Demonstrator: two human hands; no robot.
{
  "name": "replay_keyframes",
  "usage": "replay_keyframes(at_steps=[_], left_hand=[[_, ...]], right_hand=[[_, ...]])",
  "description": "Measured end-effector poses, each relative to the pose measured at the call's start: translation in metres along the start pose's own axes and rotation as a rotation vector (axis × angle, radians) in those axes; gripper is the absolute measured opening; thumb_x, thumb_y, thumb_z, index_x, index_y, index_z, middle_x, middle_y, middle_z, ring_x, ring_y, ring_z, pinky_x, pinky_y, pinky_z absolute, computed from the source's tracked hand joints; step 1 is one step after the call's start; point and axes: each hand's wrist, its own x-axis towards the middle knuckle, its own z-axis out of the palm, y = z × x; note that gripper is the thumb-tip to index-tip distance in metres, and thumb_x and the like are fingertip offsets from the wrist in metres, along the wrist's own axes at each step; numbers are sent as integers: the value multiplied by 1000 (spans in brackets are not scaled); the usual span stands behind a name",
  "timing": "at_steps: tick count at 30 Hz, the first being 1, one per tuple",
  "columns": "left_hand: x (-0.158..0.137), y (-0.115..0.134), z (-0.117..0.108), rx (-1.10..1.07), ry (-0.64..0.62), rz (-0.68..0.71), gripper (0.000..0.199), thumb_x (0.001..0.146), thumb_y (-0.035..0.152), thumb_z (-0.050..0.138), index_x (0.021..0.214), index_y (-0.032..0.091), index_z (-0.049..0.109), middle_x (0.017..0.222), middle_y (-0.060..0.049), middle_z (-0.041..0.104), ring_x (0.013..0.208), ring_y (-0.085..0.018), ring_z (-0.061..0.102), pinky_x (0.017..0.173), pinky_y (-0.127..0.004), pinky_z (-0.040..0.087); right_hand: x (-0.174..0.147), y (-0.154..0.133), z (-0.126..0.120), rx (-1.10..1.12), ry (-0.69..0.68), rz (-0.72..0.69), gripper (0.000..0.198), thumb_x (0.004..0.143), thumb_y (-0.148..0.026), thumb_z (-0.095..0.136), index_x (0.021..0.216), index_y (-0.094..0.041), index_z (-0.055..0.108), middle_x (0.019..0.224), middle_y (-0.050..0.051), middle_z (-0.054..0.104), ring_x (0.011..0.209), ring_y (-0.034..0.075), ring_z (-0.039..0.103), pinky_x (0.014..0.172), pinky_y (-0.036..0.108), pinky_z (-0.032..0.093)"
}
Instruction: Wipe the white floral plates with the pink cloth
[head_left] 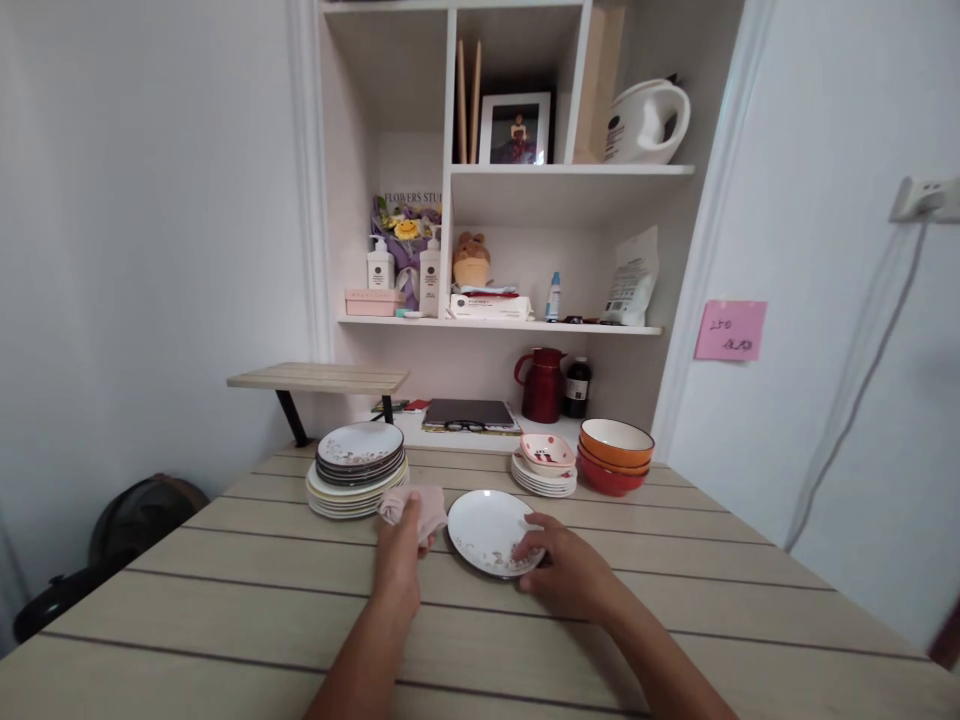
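Note:
My left hand (401, 555) is closed around a folded pale pink cloth (426, 508), just left of a white plate. This plate (484, 525) has a dark rim and a brown floral print, and it lies at the middle of the table. At its lower right edge, my right hand (562, 570) pinches the rim, with fingers over the top and the thumb at the side. Behind the left hand stands a stack of plates (360, 445); smaller dark-rimmed floral ones rest on larger white ones.
Small white plates (544, 486) carry a pink patterned bowl (547, 452) at the back right. Beside them are stacked orange and red bowls (615, 455). A raised wooden shelf (319, 377) stands at the back left. Behind the table (247, 600) are a closed laptop (470, 413) and a red jug (542, 388).

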Motion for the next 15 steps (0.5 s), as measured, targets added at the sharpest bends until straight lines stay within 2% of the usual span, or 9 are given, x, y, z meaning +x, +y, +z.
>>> replay_keyframes(at_steps=[2,8,12,15], left_hand=[[1,-1,0,22,-12,10,56,62,59,66,96,15,59,67,-1,64,48,-9,51,45,-21,36],[-5,-5,2,172,-51,38,60,61,67,62,84,12,64,56,-3,60,45,-13,50,42,-24,34],[-10,-12,5,274,-114,79,57,59,67,64,79,13,67,62,-5,64,57,-18,58,47,-24,38],[-10,-17,7,347,-153,98,57,62,67,61,82,14,68,69,-7,67,62,-20,60,49,-25,40]], right_hand=[[4,-1,4,-1,33,14,29,59,-31,72,88,-31,74,141,2,47,111,27,57,88,33,42],[24,-4,20,-23,123,-59,25,68,-37,67,91,-32,75,124,2,61,108,24,57,91,32,38],[43,-7,29,-49,157,-98,25,71,-37,64,92,-30,75,117,3,65,103,24,58,89,31,38],[51,-8,32,-97,174,-114,25,74,-38,61,94,-30,74,114,3,67,101,23,59,87,30,38]])
